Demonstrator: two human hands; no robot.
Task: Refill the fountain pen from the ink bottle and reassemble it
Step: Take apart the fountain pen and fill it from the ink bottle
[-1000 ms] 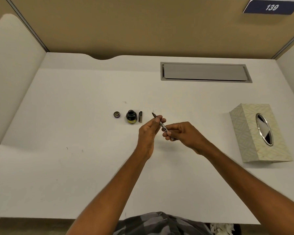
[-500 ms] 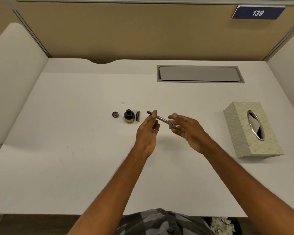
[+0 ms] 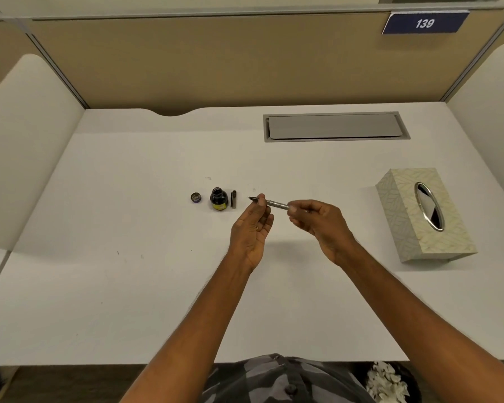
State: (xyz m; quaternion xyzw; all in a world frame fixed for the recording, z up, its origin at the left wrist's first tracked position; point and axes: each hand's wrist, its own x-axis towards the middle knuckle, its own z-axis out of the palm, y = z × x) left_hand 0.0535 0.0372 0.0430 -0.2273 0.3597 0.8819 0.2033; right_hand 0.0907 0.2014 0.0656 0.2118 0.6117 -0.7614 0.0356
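**Two hands hold the fountain pen at mid-frame**

Lowest in the frame is a grey checked shirt, and from it two bare forearms reach up over the white desk. The left hand is turned palm up, and its thumb and fingertips pinch the fountain pen just behind the nib. The right hand grips the other end of the same pen between curled fingers and thumb. The pen lies almost level between them at the centre of the frame, with its silvery middle bare and its nib pointing to the upper left.

Just left of the nib, three small things stand in a row on the desk. Nearest is a short dark pen piece; I cannot tell whether it is the cap or the barrel. Next is the ink bottle, upright and open. Last is its bottle cap, lying apart.

A patterned tissue box sits at the right of the frame, well apart from the hands. Farther up, a grey cable hatch is set into the desk. Behind it a tan partition carries a blue number plate reading 139 at the upper right.
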